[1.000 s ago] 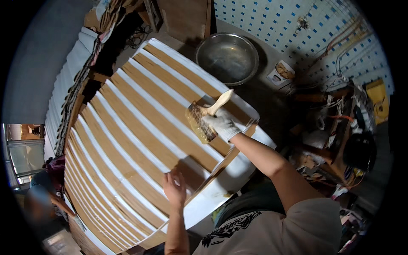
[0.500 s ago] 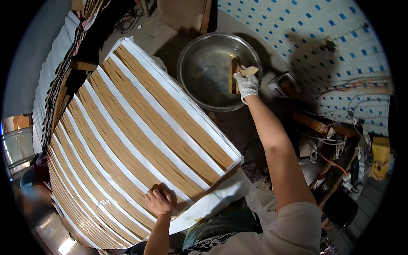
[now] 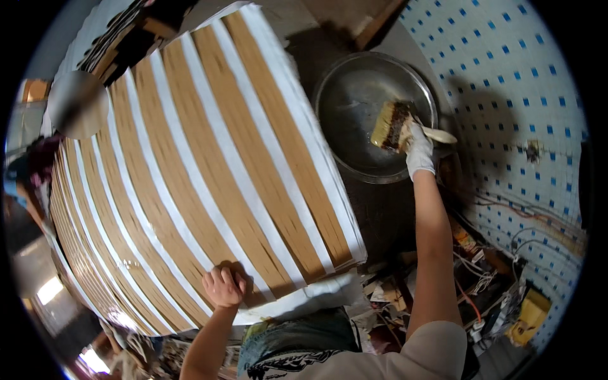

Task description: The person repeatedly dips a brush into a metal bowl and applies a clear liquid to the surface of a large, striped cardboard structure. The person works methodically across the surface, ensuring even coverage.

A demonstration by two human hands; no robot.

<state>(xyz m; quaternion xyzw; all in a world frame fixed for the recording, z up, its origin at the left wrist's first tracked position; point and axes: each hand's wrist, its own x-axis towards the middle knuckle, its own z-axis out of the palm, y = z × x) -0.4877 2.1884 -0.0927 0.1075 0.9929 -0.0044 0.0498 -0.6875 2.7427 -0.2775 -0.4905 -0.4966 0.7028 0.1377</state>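
Note:
My gloved right hand (image 3: pixel 419 147) is closed round the pale handle (image 3: pixel 440 135) of a wide brush, over a large round metal basin (image 3: pixel 326 136). The brush (image 3: pixel 394 126) has a dark band and yellowish, wet-looking bristles pointing left, within the basin's rim. A shallow layer of liquid seems to lie in the basin. My bare left hand (image 3: pixel 224 287) rests near the front edge of a stack of sheets with brown and white stripes (image 3: pixel 190 183). Its fingers are loosely bent and slightly apart, with nothing visible in them.
Right of the basin rises a pale wall with blue squares (image 3: pixel 500 69). Cables (image 3: pixel 484 275), clutter and a yellow bag (image 3: pixel 531 316) lie along its foot. A wooden board (image 3: pixel 380 24) stands behind the basin. At the far left another person's arm (image 3: pixel 31 202) shows beside the stack.
The brush has turned in my right hand, its bristles now facing left and more visible. My left hand stays on the striped sheets. The whole view has shifted and rotated.

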